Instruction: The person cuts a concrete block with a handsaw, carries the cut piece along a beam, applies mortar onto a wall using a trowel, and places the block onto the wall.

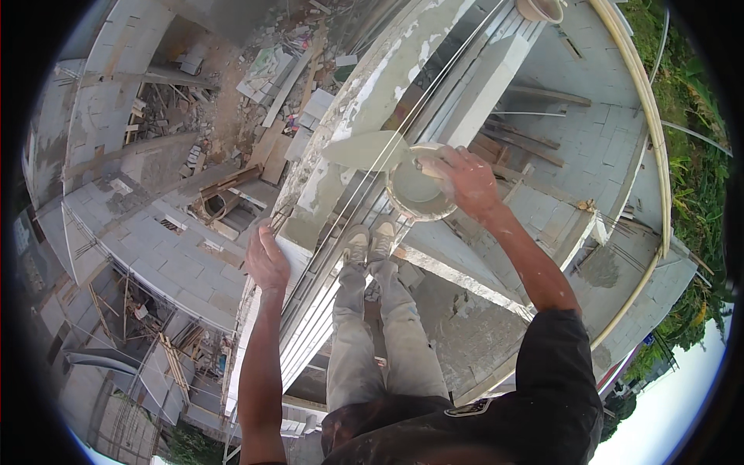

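Observation:
My right hand [469, 178] is closed round the handle of a trowel [360, 151], whose pointed blade is coated in grey-green wet mortar. The blade reaches left from a round bucket [401, 205] of wet mortar over a ledge [318, 190] patchily skimmed with grey mortar. Further down that ledge, my left hand [267, 263] grips its pale edge, fingers bent and together. Thin lines run diagonally along the ledge, crossing in front of the trowel. My shoes [368, 244] stand below the bucket on narrow pale strips.
Far below lie rubble and planks [275, 93]. Unfinished block walls [155, 256] surround the drop. Another bucket [539, 9] sits at the top, timber [527, 143] lies in a bay at right, and a long curved pole [663, 194] runs before greenery [694, 155].

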A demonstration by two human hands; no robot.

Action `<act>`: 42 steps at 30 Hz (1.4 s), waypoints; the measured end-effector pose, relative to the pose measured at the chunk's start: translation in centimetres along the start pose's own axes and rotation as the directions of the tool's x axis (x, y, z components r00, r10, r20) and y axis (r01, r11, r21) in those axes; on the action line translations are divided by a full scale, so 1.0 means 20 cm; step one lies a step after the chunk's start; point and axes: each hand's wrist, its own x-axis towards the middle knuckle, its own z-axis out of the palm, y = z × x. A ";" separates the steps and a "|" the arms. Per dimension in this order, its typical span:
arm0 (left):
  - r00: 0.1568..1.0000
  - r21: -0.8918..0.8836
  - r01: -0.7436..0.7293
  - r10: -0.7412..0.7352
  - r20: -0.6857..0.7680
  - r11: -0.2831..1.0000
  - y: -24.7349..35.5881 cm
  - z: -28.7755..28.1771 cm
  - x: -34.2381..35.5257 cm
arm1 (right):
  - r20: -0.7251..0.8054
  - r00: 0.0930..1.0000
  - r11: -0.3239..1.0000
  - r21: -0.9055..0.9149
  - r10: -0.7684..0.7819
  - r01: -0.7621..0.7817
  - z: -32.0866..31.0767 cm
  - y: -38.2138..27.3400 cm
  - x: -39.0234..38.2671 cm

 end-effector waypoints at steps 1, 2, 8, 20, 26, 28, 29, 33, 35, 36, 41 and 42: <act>1.000 -0.006 0.007 -0.007 0.000 1.000 -0.01 -0.01 0.00 | 0.005 1.000 1.000 0.003 0.003 -0.003 0.00 -0.07 -0.05; 1.000 -0.007 0.012 -0.012 -0.004 1.000 -0.02 -0.01 0.00 | 0.018 0.995 0.970 0.221 0.097 -0.099 0.00 -0.14 -0.09; 1.000 -0.027 0.004 -0.004 -0.002 1.000 0.01 -0.01 0.01 | 0.184 0.811 0.316 0.855 0.556 -0.411 0.24 -0.03 -0.07; 1.000 -0.052 0.007 -0.006 0.022 0.999 -0.04 0.01 0.02 | 0.082 0.924 0.690 0.641 0.373 -0.336 0.68 -0.27 -0.21; 1.000 -0.035 -0.016 0.016 0.002 0.999 0.00 0.01 0.01 | 0.309 0.907 0.421 0.810 0.286 -0.409 0.56 -0.61 -0.43; 1.000 -0.038 -0.003 0.003 0.016 0.999 0.01 0.01 0.02 | 0.122 0.906 0.430 0.849 0.404 -0.306 0.54 -0.66 -0.47; 1.000 -0.051 0.002 -0.001 0.028 0.999 0.01 0.01 0.02 | 0.127 0.909 0.429 0.850 0.397 -0.305 0.54 -0.67 -0.46; 0.999 -0.033 0.029 -0.029 0.017 0.999 -0.02 0.00 0.01 | -0.179 0.880 0.626 0.763 0.440 -0.158 0.70 -0.65 -0.29; 1.000 -0.014 0.013 -0.014 -0.015 1.000 -0.04 0.00 0.01 | -0.243 0.870 0.657 0.745 0.429 -0.116 0.84 -0.64 -0.17; 0.999 0.002 -0.002 0.002 -0.036 1.000 -0.05 0.00 0.01 | -0.280 0.859 0.671 0.736 0.429 -0.095 0.91 -0.64 -0.11; 0.999 -0.049 -0.027 0.028 0.030 0.998 0.04 0.01 0.01 | -0.341 0.844 0.853 0.471 0.413 -0.228 1.37 -0.67 -0.04; 0.999 -0.045 -0.002 0.004 0.044 0.999 0.05 0.01 0.01 | -0.193 0.894 0.827 0.495 0.404 -0.266 1.44 -0.71 -0.07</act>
